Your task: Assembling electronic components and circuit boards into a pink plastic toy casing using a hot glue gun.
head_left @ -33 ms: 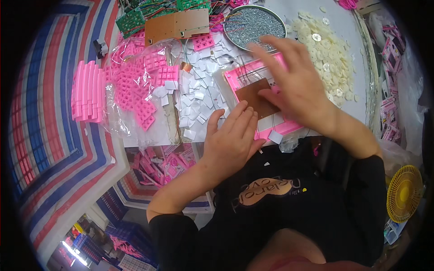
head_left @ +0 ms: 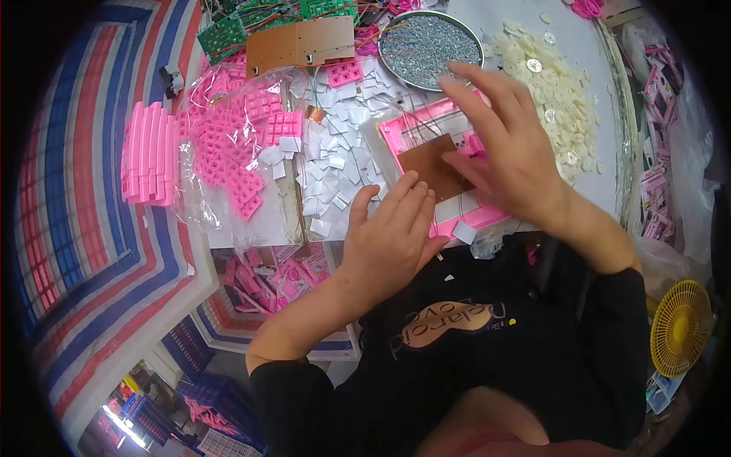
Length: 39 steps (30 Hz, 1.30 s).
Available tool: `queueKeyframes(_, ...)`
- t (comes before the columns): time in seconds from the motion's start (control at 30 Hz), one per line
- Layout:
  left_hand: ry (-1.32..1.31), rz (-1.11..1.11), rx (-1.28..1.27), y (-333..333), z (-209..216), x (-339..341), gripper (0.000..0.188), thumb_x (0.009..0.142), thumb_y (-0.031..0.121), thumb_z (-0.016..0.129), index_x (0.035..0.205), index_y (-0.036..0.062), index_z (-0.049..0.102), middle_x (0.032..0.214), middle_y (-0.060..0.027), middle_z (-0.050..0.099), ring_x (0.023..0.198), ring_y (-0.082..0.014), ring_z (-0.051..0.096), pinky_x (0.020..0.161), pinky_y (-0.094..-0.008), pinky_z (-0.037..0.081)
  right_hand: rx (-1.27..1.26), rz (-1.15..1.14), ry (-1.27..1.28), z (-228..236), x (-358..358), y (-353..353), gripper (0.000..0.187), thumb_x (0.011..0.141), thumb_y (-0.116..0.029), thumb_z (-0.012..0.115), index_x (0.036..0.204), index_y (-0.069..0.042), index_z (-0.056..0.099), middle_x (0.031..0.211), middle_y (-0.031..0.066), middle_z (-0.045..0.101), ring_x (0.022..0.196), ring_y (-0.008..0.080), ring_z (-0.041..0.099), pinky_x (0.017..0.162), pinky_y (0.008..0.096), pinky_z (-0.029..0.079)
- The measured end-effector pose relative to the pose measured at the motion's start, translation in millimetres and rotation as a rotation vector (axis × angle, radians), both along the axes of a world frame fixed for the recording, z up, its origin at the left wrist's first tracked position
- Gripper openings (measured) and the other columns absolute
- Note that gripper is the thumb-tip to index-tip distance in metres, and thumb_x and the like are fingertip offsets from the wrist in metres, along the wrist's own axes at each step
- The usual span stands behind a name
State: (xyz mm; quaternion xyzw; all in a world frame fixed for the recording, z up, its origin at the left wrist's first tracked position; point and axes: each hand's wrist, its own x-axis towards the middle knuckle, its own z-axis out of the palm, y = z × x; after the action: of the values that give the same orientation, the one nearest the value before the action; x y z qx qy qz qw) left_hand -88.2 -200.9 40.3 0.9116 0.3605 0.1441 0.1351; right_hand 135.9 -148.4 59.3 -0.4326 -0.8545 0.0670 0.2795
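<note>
A pink plastic casing lies at the table's near edge, on clear plastic film. Inside it rests a brown circuit board with thin wires running beyond its far edge. My left hand lies over the casing's near left side, its stretched fingertips on the board. Above the casing's right side hovers my right hand, thumb and fingers apart; its thumb tip is at the board's right edge, though contact is unclear. A pink part shows beneath it. The right hand covers the casing's right side.
Behind the casing stands a round tray of small screws. Cream plastic discs are heaped to the right, white squares to the left. Pink keypads, brown boards and green circuit boards lie farther left. A yellow fan stands right.
My right hand has shifted slightly to the right, its fingers still apart. My left hand stays on the board.
</note>
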Motion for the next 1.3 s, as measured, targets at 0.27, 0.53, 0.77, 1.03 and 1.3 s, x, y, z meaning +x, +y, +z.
queueKeyframes(0.27, 0.016, -0.041, 0.005, 9.4, 4.2, 3.4, 0.054, 0.08, 0.037, 0.08, 0.12, 0.0032, 0.067, 0.121, -0.0079, 0.066, 0.126, -0.022, 0.06, 0.091, -0.0419, 0.037, -0.183, 0.115, -0.362, -9.2, -0.1, -51.9, 0.06, 0.088, -0.032, 0.066, 0.13, 0.01, 0.061, 0.141, 0.0239, 0.059, 0.137, 0.0355, 0.05, 0.115, 0.0487, 0.036)
queueKeyframes(0.53, 0.025, -0.136, -0.149, 29.5, 24.8, 2.4, 0.044, 0.08, 0.03, 0.08, 0.115, 0.0053, 0.069, 0.117, -0.0088, 0.068, 0.116, -0.0244, 0.064, 0.084, -0.0411, 0.044, -0.092, 0.216, -0.497, -2.3, 2.2, -45.3, 0.053, 0.081, -0.021, 0.059, 0.12, 0.014, 0.065, 0.135, 0.0301, 0.06, 0.131, 0.0416, 0.053, 0.11, 0.0489, 0.04)
queueKeyframes(0.77, -0.171, -0.084, 0.223, 206.5, -10.9, 72.8, 0.019, 0.082, 0.023, 0.077, 0.094, 0.0089, 0.073, 0.096, -0.0059, 0.07, 0.094, -0.0281, 0.066, 0.084, -0.0448, 0.048, -0.119, 0.213, -0.549, 1.6, -4.7, -45.8, 0.059, 0.08, -0.025, 0.062, 0.126, 0.012, 0.062, 0.141, 0.027, 0.056, 0.134, 0.0385, 0.05, 0.111, 0.0497, 0.039)
queueKeyframes(1.03, 0.066, -0.128, 0.399, 238.6, -38.4, 111.8, 0.013, 0.09, 0.025, 0.068, 0.091, 0.0118, 0.068, 0.089, -0.0059, 0.068, 0.088, -0.0307, 0.066, 0.084, -0.05, 0.044, -0.121, 0.184, -0.532, -2.0, 0.1, -48.6, 0.057, 0.082, -0.025, 0.062, 0.126, 0.011, 0.062, 0.142, 0.0275, 0.055, 0.134, 0.0378, 0.05, 0.109, 0.0483, 0.04)
queueKeyframes(1.3, -0.3, 0.086, -0.026, 185.9, 27.6, 65.5, 0.015, 0.098, 0.017, 0.062, 0.094, 0.0031, 0.065, 0.082, -0.0106, 0.07, 0.075, -0.0255, 0.068, 0.064, -0.0375, 0.05, -0.164, 0.219, -0.472, -1.2, -0.3, -45.9, 0.059, 0.081, -0.024, 0.068, 0.128, 0.011, 0.06, 0.144, 0.0262, 0.054, 0.133, 0.0374, 0.05, 0.108, 0.0473, 0.041)
